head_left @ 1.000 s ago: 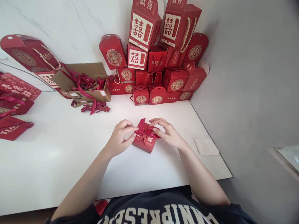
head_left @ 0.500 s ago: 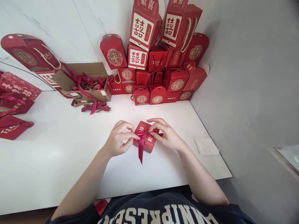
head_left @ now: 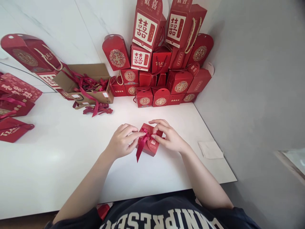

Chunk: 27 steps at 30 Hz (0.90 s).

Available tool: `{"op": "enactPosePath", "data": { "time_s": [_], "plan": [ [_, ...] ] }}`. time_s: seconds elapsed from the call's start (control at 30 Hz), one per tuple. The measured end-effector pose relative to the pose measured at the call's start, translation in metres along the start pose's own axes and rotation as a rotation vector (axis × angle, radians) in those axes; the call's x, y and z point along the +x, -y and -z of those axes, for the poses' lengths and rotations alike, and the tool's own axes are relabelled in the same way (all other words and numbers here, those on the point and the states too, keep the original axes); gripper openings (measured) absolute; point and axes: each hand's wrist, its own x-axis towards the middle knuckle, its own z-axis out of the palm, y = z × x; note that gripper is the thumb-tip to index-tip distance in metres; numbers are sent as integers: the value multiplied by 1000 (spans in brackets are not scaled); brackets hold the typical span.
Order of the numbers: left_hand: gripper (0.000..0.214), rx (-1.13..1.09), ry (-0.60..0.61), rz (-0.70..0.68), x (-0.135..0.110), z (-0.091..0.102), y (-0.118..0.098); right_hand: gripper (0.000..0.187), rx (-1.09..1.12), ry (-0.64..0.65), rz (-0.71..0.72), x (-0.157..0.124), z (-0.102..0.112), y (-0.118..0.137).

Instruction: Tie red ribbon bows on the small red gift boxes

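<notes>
A small red gift box (head_left: 152, 150) lies on the white table in front of me, with light lettering on its top. Across it runs a crimson satin ribbon (head_left: 141, 149), knotted near the middle, one tail hanging over the near left side. My left hand (head_left: 124, 140) comes from the left, thumb and index finger closed on the ribbon beside the knot. From the right, my right hand (head_left: 169, 136) pinches the ribbon on the other side of the knot, its other fingers curved over the box. Fingertips hide part of the knot.
Many red gift boxes (head_left: 160, 97) are stacked against the back wall. An open cardboard box (head_left: 95, 97) of ribbons stands left of them, with loose ribbon pieces (head_left: 101, 109) before it. More red boxes (head_left: 14, 128) sit far left. A white tissue (head_left: 210, 149) lies near the right edge.
My left fingers have moved slightly up and right along the ribbon. The hanging tail has swung to the left. My right hand keeps its pinch almost in place.
</notes>
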Motion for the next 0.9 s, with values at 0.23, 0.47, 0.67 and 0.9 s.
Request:
{"op": "enactPosePath", "data": {
  "time_s": [0.23, 0.47, 0.67, 0.9],
  "plan": [
    [21, -23, 40, 59, 0, -1, 2, 6, 27, -5, 10, 3, -2, -1],
    [19, 11, -23, 10, 0, 0, 1, 8, 43, -17, 9, 2, -2, -3],
    [22, 45, 81, 52, 4, 2, 1, 6, 102, 3, -15, 2, -2, -2],
    [26, 31, 134, -25, 14, 2, 2, 13, 124, 25, -33, 4, -2, -4]
  ]
}}
